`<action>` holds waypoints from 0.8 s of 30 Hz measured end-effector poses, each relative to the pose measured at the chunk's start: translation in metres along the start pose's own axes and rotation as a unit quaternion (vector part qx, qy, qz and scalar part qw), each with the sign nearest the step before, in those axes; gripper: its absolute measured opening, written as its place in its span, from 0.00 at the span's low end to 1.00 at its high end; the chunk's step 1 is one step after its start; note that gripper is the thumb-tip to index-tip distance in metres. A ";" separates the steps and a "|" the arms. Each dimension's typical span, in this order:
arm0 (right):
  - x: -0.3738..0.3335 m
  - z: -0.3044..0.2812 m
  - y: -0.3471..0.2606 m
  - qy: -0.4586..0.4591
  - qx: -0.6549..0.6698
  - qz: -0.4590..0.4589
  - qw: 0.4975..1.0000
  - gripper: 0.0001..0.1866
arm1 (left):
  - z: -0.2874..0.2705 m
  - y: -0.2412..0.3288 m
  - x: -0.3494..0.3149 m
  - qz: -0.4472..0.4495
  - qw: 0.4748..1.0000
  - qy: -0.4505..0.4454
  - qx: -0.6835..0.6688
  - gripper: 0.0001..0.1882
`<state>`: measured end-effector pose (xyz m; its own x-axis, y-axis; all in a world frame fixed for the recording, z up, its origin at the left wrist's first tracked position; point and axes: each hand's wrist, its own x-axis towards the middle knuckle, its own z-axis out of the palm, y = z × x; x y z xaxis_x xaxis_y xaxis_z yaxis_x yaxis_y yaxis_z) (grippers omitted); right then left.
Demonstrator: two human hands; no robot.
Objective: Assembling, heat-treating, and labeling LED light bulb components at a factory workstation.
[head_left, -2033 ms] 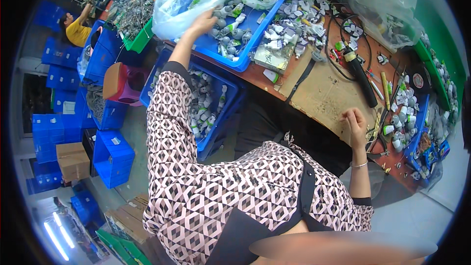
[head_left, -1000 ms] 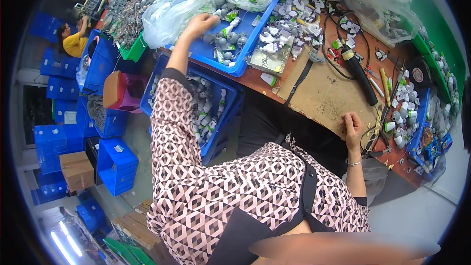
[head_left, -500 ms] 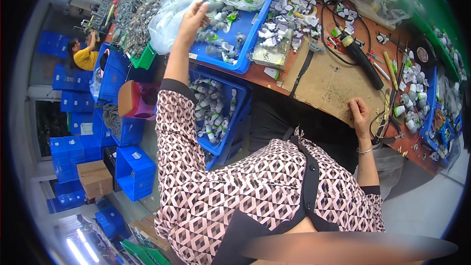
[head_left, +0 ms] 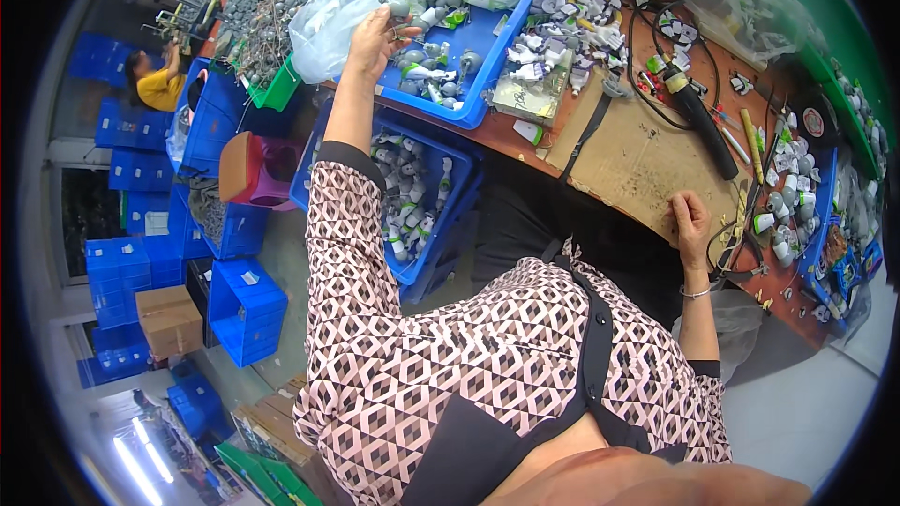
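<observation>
My left hand (head_left: 378, 45) is raised over the near left corner of a blue tray (head_left: 450, 112), beside a clear plastic bag. Its thumb and forefinger are pinched at a grey rounded part (head_left: 398, 7) with a thin wire, while the other fingers stick out. White-and-grey bulb-like pieces (head_left: 436, 84), some with green bands, lie in the tray below. My right hand (head_left: 692, 225) rests at the near edge of a brown cardboard sheet (head_left: 633, 145). Its fingers are curled in and nothing shows in them. Beyond it lies a black-handled tool (head_left: 698, 117) with a cord.
White plastic pieces (head_left: 572, 33) are heaped right of the tray, behind a small box (head_left: 530, 94). Another blue bin (head_left: 412, 267) of bulb-like pieces stands below the table edge. More pieces (head_left: 792, 187) lie at the right. A person in yellow (head_left: 159, 89) works at far left.
The whole view has shifted a little. My left hand has turned slightly, its lower fingers spread more, and the thin wire now shows above it. My right hand stays put.
</observation>
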<state>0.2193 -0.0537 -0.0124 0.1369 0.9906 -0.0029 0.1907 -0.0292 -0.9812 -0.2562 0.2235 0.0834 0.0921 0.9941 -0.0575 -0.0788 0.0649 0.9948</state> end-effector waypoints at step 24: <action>0.054 0.088 -0.076 -0.036 0.158 -0.155 0.975 0.14 | 0.253 -0.034 -0.104 -0.108 0.927 -0.217 -0.286 0.14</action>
<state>0.1270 0.0134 0.0449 0.0491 0.9524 0.3010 -0.0974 0.3045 -0.9475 -0.0119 0.0958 0.0764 0.5478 0.8321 -0.0865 -0.5148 0.4168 0.7492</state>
